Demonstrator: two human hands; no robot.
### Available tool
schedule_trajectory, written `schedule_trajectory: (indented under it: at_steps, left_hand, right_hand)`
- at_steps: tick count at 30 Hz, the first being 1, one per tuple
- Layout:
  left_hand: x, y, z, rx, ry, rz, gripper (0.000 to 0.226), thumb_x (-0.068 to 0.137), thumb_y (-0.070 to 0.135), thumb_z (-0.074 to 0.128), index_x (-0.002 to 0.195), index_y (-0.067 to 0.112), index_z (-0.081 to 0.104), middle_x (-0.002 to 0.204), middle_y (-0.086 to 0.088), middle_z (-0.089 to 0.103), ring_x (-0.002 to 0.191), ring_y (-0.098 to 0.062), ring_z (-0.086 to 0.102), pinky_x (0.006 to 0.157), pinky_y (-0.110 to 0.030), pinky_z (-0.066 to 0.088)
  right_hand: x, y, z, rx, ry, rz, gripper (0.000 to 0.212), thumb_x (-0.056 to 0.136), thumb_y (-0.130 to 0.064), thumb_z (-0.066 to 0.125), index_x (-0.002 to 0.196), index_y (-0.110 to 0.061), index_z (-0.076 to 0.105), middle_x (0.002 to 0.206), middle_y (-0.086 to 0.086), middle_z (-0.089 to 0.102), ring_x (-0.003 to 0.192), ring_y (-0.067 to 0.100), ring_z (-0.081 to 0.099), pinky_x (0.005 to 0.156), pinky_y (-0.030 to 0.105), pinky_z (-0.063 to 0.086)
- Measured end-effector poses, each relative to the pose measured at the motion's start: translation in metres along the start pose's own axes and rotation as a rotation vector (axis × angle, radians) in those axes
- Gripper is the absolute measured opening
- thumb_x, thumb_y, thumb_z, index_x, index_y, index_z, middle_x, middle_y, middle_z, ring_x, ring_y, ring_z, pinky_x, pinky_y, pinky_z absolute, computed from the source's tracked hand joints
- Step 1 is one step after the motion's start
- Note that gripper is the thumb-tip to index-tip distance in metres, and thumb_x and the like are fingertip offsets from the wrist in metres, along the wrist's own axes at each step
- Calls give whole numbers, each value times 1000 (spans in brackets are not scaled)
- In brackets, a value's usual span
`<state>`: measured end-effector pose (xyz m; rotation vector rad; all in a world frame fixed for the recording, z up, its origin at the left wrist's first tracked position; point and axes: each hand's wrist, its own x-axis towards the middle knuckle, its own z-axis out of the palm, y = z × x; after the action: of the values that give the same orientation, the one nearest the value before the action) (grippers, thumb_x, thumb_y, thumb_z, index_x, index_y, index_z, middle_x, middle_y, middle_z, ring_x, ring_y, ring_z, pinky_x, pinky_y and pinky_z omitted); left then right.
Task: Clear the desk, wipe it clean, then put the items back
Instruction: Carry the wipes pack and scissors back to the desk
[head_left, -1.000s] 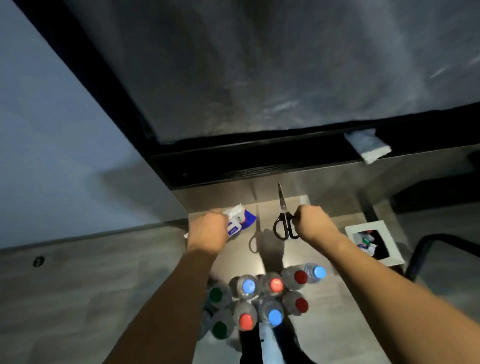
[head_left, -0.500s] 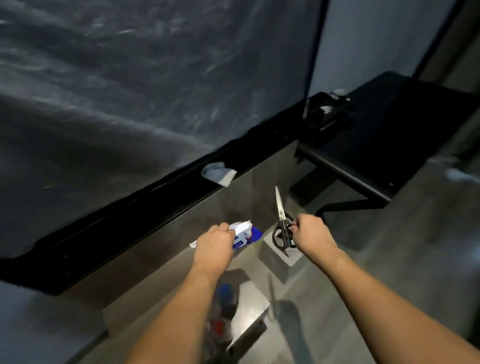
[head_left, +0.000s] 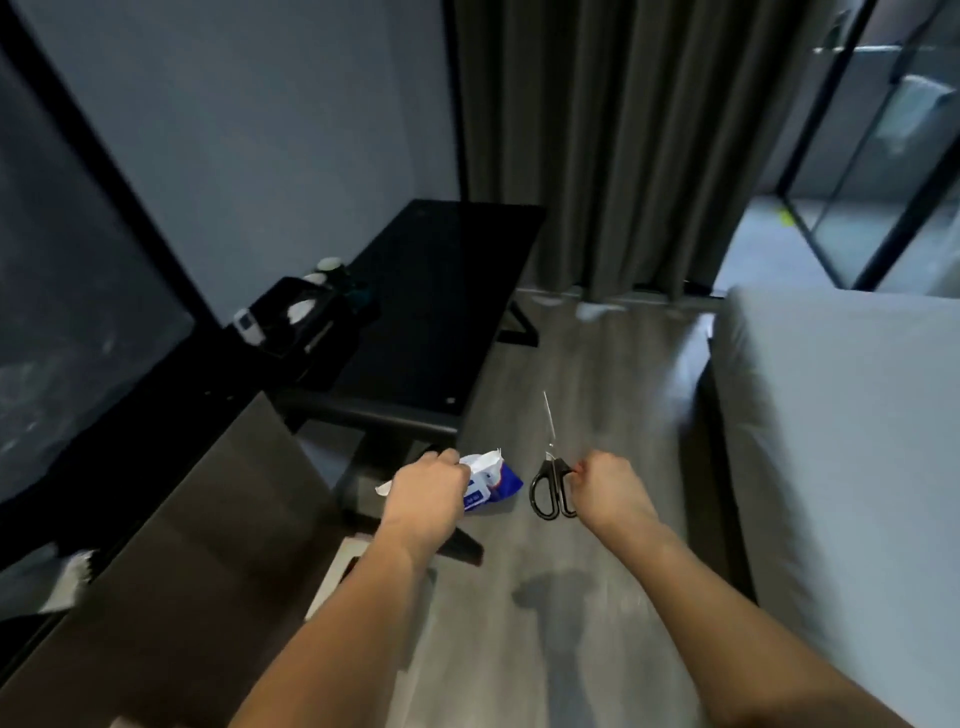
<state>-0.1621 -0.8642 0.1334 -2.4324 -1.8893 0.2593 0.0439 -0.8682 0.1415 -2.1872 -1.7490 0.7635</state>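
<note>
Black-handled scissors (head_left: 551, 480) hang from our right hand (head_left: 608, 487), fingers curled at the handle loops, blades pointing away. Our left hand (head_left: 427, 491) clutches what looks like a blue-and-white wipes packet (head_left: 491, 483), both above grey floor (head_left: 571, 597).

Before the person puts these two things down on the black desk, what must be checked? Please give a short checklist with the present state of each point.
1. Left hand grips the blue-and-white packet: ok.
2. Right hand holds the scissors by the handles: ok.
3. Scissor blades closed, tip pointing away from the body: ok.
4. Black desk has a bare area on its near and right part: ok.
5. Black tray with small items stands at the desk's far left end, away from that area: ok.
6. Desk surface already wiped: cannot tell.
</note>
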Motion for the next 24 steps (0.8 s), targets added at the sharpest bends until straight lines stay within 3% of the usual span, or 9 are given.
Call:
schedule_trajectory:
  at_steps: [6,10,12,15,17,20,24]
  left_hand:
    - [118,57,-14,22,16,120,26,90,18,57,116,13,60,109,-4,56,100,-23,57,76,-34,47]
    - [207,70,-17,12,42,171,24,89,14,55,112,14,61,109,-3,56,100,-23,56,73,-33,44]
    - [253,73,-20,7,41,187,25,88,12,55,112,14,61,109,-3,56,100,-23,57,72,-34,44]
    - [327,76,-35,-1,47,194,24,88,14,58,112,13,60,109,-3,57,100,-22,58,71,-32,45]
    - [376,79,-49,-29,81,180,23,88,14,58,111,13,60,108,-3,57,100,-23,59,71,-32,45]
    - [438,89,-65,-44,96,178,23,89,12,55,111,14,61,109,-3,58,101,-23,58,70,-32,44]
    - [514,97,-66,-18,39,180,23,88,10,56,110,14,61,109,-3,58,101,-23,60,69,-30,43]
  right_hand:
    - [72,54,-45,25,20,116,19,96,-18,50,103,-6,65,100,13,68,94,29,64,70,28,44]
    - [149,67,-72,40,59,143,19,99,-20,49,105,-8,63,80,-1,56,62,7,48,49,18,34]
    - [190,67,-88,21,80,143,19,99,-20,49,104,-8,63,74,-4,50,57,4,43,43,13,27]
    - [251,67,-118,-24,113,137,17,97,-19,49,95,-9,62,84,5,62,74,19,59,53,22,35]
    - [291,68,-135,-29,140,139,16,97,-19,48,90,-11,61,84,6,61,76,22,58,59,25,36]
    - [343,70,-155,-44,150,128,16,98,-19,49,95,-9,61,73,-2,48,64,13,45,48,19,28]
    - [413,76,-166,-12,112,143,11,98,-18,50,94,-12,59,74,-4,48,58,0,40,45,13,24]
